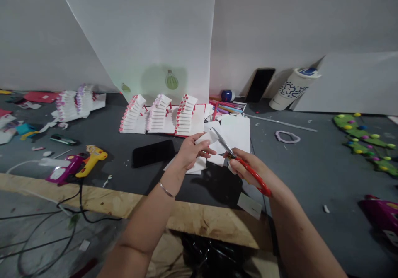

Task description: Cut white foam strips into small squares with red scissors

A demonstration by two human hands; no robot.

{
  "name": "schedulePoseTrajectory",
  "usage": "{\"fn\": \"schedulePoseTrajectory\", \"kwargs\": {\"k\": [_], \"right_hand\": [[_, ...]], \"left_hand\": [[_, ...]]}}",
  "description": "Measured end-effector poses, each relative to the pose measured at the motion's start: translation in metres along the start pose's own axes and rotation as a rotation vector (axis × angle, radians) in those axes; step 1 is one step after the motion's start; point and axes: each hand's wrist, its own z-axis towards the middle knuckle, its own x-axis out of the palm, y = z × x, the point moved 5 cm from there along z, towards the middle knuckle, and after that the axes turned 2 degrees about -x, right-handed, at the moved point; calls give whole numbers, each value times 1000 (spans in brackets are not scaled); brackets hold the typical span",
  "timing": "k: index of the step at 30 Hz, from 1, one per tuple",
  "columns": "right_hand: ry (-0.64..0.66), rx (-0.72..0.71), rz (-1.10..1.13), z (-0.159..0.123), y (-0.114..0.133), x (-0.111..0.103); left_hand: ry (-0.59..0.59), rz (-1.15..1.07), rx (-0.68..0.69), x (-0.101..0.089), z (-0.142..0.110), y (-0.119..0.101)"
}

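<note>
My left hand pinches a small white foam piece above the dark table. My right hand grips red-handled scissors, whose metal blades point up-left and meet the edge of that white piece. More white foam sheets and scraps lie on the table just beyond and under both hands. A thin bracelet circles my left wrist.
A black phone lies left of my hands. Three white stepped foam models stand behind, with pens, a leaning phone and a tipped cup. Glue guns lie left, green decorated shapes right, and a wooden edge runs along the front.
</note>
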Motion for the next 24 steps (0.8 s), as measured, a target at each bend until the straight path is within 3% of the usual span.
{"fn": "schedulePoseTrajectory", "kwargs": {"k": [6, 17, 24], "right_hand": [[-25, -16, -58, 1, 10, -3], [-52, -15, -91, 2, 8, -2], [-55, -87, -147, 1, 10, -3]], "left_hand": [[1, -10, 4, 0, 0, 1], [12, -18, 14, -1, 1, 0], [18, 23, -20, -1, 1, 2]]}}
